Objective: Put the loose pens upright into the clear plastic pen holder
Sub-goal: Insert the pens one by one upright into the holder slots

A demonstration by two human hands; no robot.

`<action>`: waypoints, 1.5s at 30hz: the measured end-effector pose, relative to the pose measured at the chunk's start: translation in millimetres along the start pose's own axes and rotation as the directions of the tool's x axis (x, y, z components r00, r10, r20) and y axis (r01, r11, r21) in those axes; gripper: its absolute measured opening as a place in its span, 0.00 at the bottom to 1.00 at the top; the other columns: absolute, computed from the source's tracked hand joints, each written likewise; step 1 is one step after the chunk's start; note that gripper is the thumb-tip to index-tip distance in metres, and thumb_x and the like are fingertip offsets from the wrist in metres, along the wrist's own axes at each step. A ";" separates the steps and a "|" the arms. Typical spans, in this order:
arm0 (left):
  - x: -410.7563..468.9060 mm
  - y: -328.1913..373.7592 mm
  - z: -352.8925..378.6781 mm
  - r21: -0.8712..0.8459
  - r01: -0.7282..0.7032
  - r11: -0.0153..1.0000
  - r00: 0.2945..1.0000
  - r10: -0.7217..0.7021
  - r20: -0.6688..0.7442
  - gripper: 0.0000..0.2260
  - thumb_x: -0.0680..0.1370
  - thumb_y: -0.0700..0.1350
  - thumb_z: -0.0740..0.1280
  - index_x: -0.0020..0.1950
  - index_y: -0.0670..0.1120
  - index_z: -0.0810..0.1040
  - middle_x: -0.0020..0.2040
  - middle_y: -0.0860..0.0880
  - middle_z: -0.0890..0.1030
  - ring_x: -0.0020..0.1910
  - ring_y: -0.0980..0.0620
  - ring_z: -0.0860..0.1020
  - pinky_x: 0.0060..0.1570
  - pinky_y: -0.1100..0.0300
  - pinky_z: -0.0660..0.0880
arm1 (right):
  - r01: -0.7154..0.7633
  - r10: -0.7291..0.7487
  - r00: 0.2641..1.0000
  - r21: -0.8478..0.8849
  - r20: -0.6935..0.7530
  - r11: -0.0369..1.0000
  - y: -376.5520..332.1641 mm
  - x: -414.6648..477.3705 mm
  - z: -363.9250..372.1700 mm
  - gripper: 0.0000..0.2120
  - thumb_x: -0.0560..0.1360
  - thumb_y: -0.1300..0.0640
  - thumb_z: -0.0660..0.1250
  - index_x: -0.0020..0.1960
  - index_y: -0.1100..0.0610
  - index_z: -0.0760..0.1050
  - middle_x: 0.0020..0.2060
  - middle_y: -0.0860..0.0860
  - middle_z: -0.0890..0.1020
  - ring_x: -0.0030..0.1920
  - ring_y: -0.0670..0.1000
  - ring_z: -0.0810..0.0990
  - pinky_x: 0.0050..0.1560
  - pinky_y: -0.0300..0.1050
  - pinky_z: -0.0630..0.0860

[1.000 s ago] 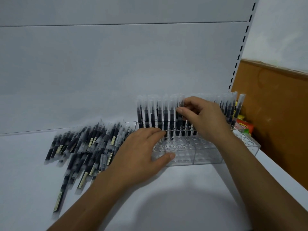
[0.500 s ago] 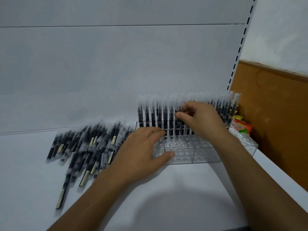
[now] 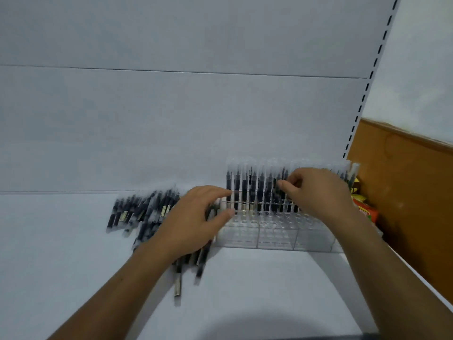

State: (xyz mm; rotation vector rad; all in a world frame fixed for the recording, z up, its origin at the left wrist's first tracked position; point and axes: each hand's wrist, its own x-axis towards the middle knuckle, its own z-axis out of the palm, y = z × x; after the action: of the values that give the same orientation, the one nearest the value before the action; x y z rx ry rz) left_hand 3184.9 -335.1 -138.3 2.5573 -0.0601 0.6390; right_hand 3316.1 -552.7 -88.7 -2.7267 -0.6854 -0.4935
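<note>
The right hand [image 3: 316,195] pinches a pen [image 3: 284,174] between thumb and fingers. The pen stands upright, cap up, in the back row of the pen holder [image 3: 274,239]. The left hand [image 3: 191,224], fingers loosely spread, touches the holder's left end. Left of the holder, loose pens [image 3: 144,212] lie flat, pointing roughly toward the back wall. The holder's front holes are open, with bare shelf [image 3: 245,290] before it and a wooden panel [image 3: 404,204] near on its right.
</note>
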 end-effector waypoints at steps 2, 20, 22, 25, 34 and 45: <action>-11.4 -19.1 -14.8 -0.004 0.091 0.996 0.992 -0.091 -0.092 0.20 0.78 0.61 0.61 0.67 0.57 0.74 0.64 0.60 0.75 0.64 0.60 0.69 0.64 0.59 0.66 | 0.077 -0.075 0.996 0.045 -0.043 0.996 -22.5 -6.6 -2.4 0.14 0.78 0.40 0.62 0.47 0.47 0.80 0.36 0.44 0.81 0.37 0.47 0.78 0.36 0.41 0.74; -60.5 -103.8 -50.3 0.057 0.457 0.888 0.886 -0.460 0.058 0.26 0.80 0.62 0.56 0.74 0.53 0.67 0.75 0.52 0.67 0.77 0.48 0.59 0.74 0.50 0.57 | 0.469 -0.440 0.781 0.049 0.443 0.882 -190.0 -20.8 91.3 0.27 0.81 0.38 0.52 0.75 0.50 0.63 0.74 0.57 0.65 0.72 0.60 0.64 0.70 0.58 0.63; -64.0 -104.3 -49.9 0.071 0.460 0.885 0.885 -0.463 0.045 0.25 0.80 0.61 0.57 0.75 0.53 0.67 0.74 0.52 0.67 0.76 0.49 0.60 0.74 0.50 0.59 | 0.470 -0.465 0.800 0.084 0.380 0.878 -187.2 -27.9 91.0 0.24 0.81 0.40 0.55 0.72 0.51 0.67 0.71 0.54 0.69 0.70 0.58 0.68 0.66 0.55 0.67; -68.6 -101.0 -52.0 0.050 0.434 0.900 0.901 -0.432 -0.043 0.22 0.79 0.58 0.63 0.71 0.52 0.72 0.66 0.54 0.76 0.66 0.55 0.72 0.63 0.60 0.67 | 0.497 -0.517 0.815 0.146 0.260 0.856 -185.1 -35.6 87.2 0.15 0.80 0.44 0.59 0.59 0.50 0.75 0.57 0.49 0.77 0.57 0.54 0.77 0.54 0.50 0.74; -57.6 -97.7 -61.4 0.013 0.536 0.844 0.835 -0.529 -0.151 0.18 0.75 0.52 0.71 0.64 0.51 0.78 0.58 0.54 0.81 0.56 0.56 0.78 0.54 0.65 0.70 | 0.413 -0.456 0.888 0.332 0.061 0.848 -181.7 -40.4 78.0 0.09 0.77 0.56 0.61 0.50 0.52 0.80 0.45 0.48 0.81 0.41 0.50 0.80 0.44 0.47 0.79; 1.2 -111.7 -77.5 0.186 0.682 0.707 0.708 -0.702 0.076 0.12 0.73 0.52 0.72 0.39 0.44 0.76 0.33 0.49 0.76 0.32 0.52 0.73 0.36 0.59 0.69 | 0.351 -0.391 0.920 0.453 -0.007 0.819 -182.3 -39.8 76.6 0.08 0.79 0.56 0.64 0.48 0.52 0.83 0.45 0.46 0.83 0.46 0.47 0.80 0.52 0.42 0.75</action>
State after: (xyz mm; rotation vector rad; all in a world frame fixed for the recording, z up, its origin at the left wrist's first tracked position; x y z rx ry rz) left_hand 3170.4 -200.2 -129.7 2.4740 0.9034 0.1561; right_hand 3211.9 -387.4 -138.8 -2.1904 -1.2049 -0.2526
